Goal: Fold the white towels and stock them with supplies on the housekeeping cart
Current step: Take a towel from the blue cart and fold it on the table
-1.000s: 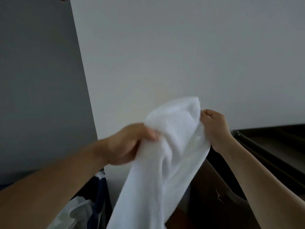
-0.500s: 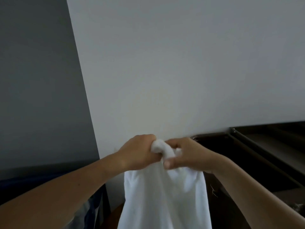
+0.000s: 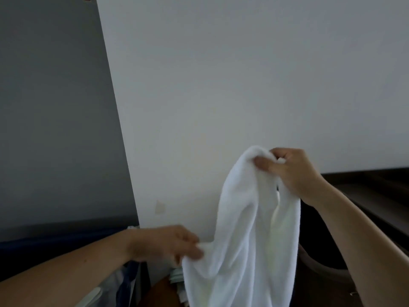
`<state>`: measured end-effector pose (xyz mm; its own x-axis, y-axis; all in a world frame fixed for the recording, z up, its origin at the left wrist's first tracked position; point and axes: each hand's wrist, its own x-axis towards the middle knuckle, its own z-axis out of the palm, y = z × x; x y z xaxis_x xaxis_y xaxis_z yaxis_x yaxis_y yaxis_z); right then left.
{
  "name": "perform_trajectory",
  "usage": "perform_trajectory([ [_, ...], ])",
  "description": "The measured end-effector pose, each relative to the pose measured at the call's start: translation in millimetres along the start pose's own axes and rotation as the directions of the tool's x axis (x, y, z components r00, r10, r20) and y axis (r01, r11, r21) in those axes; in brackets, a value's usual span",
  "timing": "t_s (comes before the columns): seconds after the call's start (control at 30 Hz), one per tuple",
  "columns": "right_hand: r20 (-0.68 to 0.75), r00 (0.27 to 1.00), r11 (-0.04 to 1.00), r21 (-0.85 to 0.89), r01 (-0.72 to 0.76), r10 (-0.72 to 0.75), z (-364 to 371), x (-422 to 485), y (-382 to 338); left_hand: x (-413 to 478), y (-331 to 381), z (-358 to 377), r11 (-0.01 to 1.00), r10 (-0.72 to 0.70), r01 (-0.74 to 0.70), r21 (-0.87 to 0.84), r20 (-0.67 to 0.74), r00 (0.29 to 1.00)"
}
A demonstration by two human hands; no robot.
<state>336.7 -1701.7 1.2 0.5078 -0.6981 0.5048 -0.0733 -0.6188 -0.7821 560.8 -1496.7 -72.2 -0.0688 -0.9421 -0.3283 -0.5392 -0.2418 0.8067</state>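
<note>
1. A white towel [image 3: 243, 229] is held up in the air by both hands, in front of a white wall [image 3: 221, 85]. It hangs in loose folds, and its lower end is cut off by the bottom edge of the view.
2. The top of the towel is gripped by the right hand [image 3: 294, 173], which is raised to the right of the middle. The cloth is pinched between the thumb and the curled fingers [image 3: 287, 154], with a bunched ridge of towel standing just above the thumb.
3. A side edge of the towel is pinched lower down by the left hand [image 3: 163, 244], between the thumb and the fingers [image 3: 194, 253]. This hand is blurred, so no finer detail can be told.
4. Between the two grips the towel is drawn on a slant, from upper right down to lower left.
5. A grey wall panel [image 3: 55, 107] is seen to the left of the white wall.
6. A dark shelf [image 3: 376, 196] is seen at the right, behind the right forearm.
7. Dark blue fabric [image 3: 55, 240] is seen beneath the left forearm, and pale green items [image 3: 177, 275] below the left hand, just beside the towel. What they are cannot be told.
</note>
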Motion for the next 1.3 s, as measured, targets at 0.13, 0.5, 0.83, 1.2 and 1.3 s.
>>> perform_trajectory([
  [0.13,0.346,0.934,0.988,-0.149,-0.04,0.09,24.2,-21.7,5.7,0.2,45.1,-15.7,0.943,0.188,-0.273,-0.189,-0.373,0.909],
  [0.5,0.374,0.928,0.999,-0.035,0.014,0.0,65.7,-44.8,-3.0,18.4,55.2,-2.8,0.968,0.246,-0.248,0.039,-0.353,0.903],
  [0.83,-0.216,0.973,0.98,0.159,0.123,-0.087,22.2,-9.1,-10.0,7.3,6.5,-1.4,0.942,0.083,-0.163,-0.293,-0.266,0.96],
  [1.2,0.553,0.83,0.994,0.026,-0.108,0.075,97.5,-76.8,52.0,36.7,30.2,11.1,0.915,0.218,-0.089,0.393,-0.298,0.929],
  [1.3,0.478,0.874,0.996,-0.06,-0.06,0.081,90.3,-73.4,62.6,37.7,-2.8,12.0,0.966,0.124,-0.055,0.252,-0.267,0.956],
])
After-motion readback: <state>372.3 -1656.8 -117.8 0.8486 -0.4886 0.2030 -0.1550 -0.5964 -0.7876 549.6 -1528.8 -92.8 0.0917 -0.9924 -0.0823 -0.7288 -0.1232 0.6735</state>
